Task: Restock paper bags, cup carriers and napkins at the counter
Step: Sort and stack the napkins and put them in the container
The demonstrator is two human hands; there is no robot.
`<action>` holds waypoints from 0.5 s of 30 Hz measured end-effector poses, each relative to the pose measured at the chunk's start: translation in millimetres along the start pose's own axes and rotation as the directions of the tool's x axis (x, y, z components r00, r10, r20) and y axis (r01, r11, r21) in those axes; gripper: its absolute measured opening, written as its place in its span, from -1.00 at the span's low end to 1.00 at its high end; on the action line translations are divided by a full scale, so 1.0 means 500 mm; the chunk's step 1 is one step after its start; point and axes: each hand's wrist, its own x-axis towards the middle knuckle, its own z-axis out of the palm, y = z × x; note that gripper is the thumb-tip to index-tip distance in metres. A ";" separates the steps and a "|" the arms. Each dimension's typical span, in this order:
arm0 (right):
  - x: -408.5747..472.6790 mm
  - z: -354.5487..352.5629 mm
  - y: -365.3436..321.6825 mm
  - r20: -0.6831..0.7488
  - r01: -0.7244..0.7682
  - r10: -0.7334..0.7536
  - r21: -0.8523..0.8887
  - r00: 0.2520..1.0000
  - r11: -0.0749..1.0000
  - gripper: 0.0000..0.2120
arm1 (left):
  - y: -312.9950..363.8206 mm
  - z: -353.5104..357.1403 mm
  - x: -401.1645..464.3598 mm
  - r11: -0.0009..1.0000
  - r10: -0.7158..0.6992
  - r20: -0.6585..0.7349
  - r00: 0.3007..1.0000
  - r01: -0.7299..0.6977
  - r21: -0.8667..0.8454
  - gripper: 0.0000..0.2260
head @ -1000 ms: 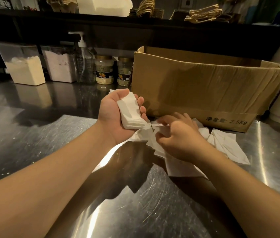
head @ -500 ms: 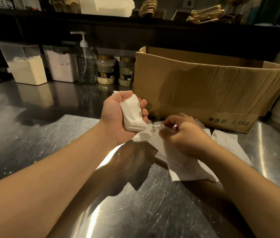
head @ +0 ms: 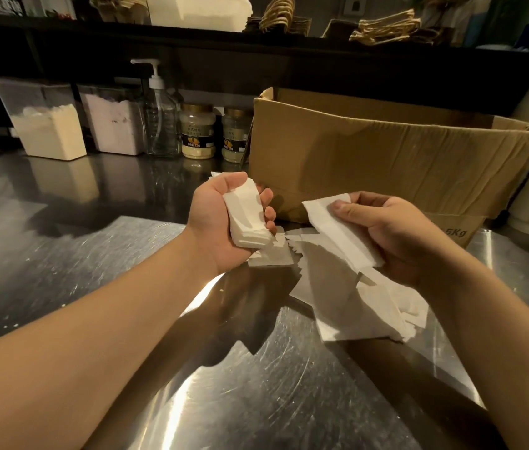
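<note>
Steel counter [head: 61, 254] is spread out under both arms, and a big open cardboard box [head: 386, 157] is parked just beyond the hands, probably so supplies can be pulled out without reaching far. Off past the left hand, two powder tubs [head: 52, 131], a pump bottle [head: 159, 125] and a couple of jars [head: 198, 131] are lined up against the back. A loose heap of white napkins [head: 354, 306] is left lying below and between the hands, some still touching the box's base.

Smaller stuff now: a neat stack of napkins [head: 247, 219] is gripped upright in the left hand [head: 224, 228], fingers curled round it, likely so the edges get kept squared while more are added. One single napkin [head: 338, 232] is pinched by the right hand [head: 396, 235], thumb on top, lifted clear of the heap and angled toward the stack. Looks like it's about to be laid on. No paper bags or cup carriers can be made out near the hands.
</note>
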 end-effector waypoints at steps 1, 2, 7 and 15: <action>0.002 -0.002 0.002 -0.023 -0.017 0.017 -0.028 1.000 0.999 -0.91 | 0.000 0.000 0.000 1.000 0.000 0.001 1.000 0.000 0.000 -0.68; 0.007 -0.003 0.007 -0.053 -0.029 0.025 -0.083 0.998 0.996 -0.93 | -0.001 0.000 0.000 1.000 -0.002 0.006 1.000 0.002 0.000 -0.69; 0.007 -0.001 0.010 -0.023 -0.130 0.128 -0.108 0.992 0.986 -0.91 | 0.000 -0.002 0.002 1.000 -0.008 0.027 1.000 0.008 -0.001 -0.69; -0.002 -0.004 0.013 -0.098 -0.124 0.076 -0.836 0.992 0.535 -0.83 | -0.003 -0.003 0.005 1.000 -0.011 0.020 1.000 0.010 0.015 -0.70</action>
